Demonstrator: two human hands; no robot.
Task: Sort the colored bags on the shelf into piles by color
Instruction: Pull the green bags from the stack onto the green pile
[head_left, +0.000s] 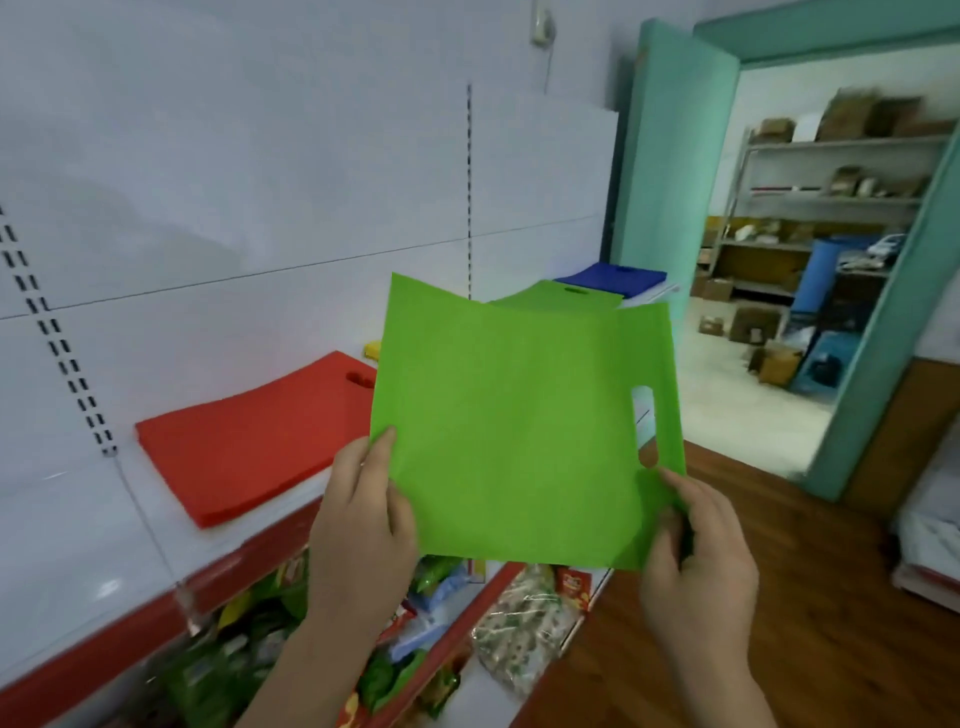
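My left hand (363, 525) and right hand (698, 545) pinch the green bag's (519, 415) lower corners, above the shelf (78, 545). It looks light, limp; edges grip best. Beyond lie red pile (249, 436), green pile (561, 299), blue pile (610, 278).

Snack packets (249, 654) crammed on lower tier under red shelf edge (104, 654). Teal door (670, 156) open beside teal frame (883, 364). Through doorway: metal rack (831, 197) with cartons (852, 114), blue barrel (818, 275). Wood floor (810, 597) at right.
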